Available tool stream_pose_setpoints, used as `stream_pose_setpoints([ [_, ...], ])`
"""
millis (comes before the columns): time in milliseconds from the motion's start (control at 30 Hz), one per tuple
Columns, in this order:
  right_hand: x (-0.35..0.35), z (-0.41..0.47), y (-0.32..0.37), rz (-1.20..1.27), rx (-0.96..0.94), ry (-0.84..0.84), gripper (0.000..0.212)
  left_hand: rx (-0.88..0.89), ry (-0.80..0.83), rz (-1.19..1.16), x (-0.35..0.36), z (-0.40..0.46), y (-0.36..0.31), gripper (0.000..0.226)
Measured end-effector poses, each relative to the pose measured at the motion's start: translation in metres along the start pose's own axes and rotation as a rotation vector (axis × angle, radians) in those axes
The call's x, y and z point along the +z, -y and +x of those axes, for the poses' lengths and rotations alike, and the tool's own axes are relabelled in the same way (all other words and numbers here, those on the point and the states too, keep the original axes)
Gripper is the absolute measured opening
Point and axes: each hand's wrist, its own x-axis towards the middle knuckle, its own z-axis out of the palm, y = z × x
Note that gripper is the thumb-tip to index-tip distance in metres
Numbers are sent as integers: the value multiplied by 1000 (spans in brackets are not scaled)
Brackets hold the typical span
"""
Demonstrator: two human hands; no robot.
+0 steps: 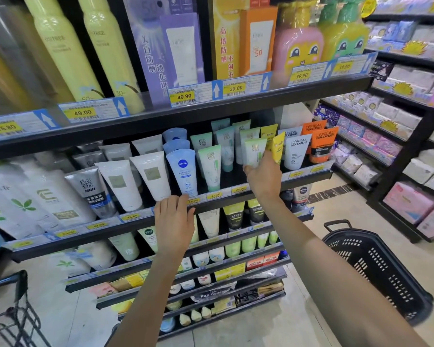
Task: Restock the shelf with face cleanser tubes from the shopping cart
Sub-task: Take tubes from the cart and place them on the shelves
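Observation:
My right hand [262, 175] grips a pale green face cleanser tube [254, 151] and holds it upright on the black middle shelf [238, 197], among other green tubes and beside a yellow tube [278, 146]. My left hand [174, 220] hangs with relaxed fingers in front of the shelf's price rail, just below a blue Nivea tube [183, 171], and holds nothing. Rows of white, grey and green tubes fill the shelf to either side. A corner of the shopping cart [13, 309] shows at the bottom left.
A dark plastic basket [376, 269] stands on the floor to the right. Above, a shelf carries tall sunscreen bottles and boxes. Lower shelves hold more tubes and small boxes. An aisle of packaged goods runs along the right.

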Motion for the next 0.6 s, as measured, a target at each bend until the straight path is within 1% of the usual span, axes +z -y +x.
stream_pose_setpoints([
  [367, -2, 0, -4, -48, -21, 9, 34, -5, 0, 11, -2, -1, -2, 38],
  [600, -3, 1, -7, -51, -28, 18, 40, 2, -9, 2, -1, -2, -2, 36],
])
